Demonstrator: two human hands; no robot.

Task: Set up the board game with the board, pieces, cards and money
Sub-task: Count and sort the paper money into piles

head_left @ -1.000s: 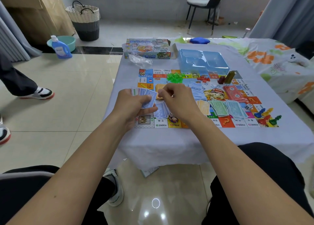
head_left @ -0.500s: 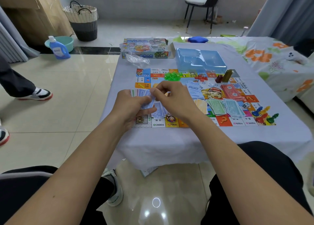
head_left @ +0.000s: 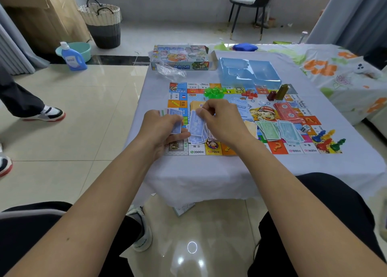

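Observation:
The colourful game board (head_left: 278,146) lies flat on the white-clothed table (head_left: 209,172). My left hand (head_left: 162,128) grips a fanned stack of blue-backed cards (head_left: 174,117) over the board's left edge. My right hand (head_left: 222,119) pinches one blue card (head_left: 195,122) above a loose pile of blue cards (head_left: 196,137). Green and blue money notes (head_left: 280,130) and red notes (head_left: 285,111) lie on the board's right half. Green houses (head_left: 213,92), red houses (head_left: 250,94), a die (head_left: 305,128) and coloured pawns (head_left: 326,139) rest on the board.
The game box (head_left: 181,57) and a blue plastic tray insert (head_left: 249,72) stand behind the board, with a crumpled clear bag (head_left: 170,71) beside them. A bed with floral cover (head_left: 335,67) is at right. Another person's feet (head_left: 45,113) stand on the floor at left.
My right hand has drawn one blue card out from the fan in my left hand and carries it down toward the pile on the board. The camera has shifted slightly.

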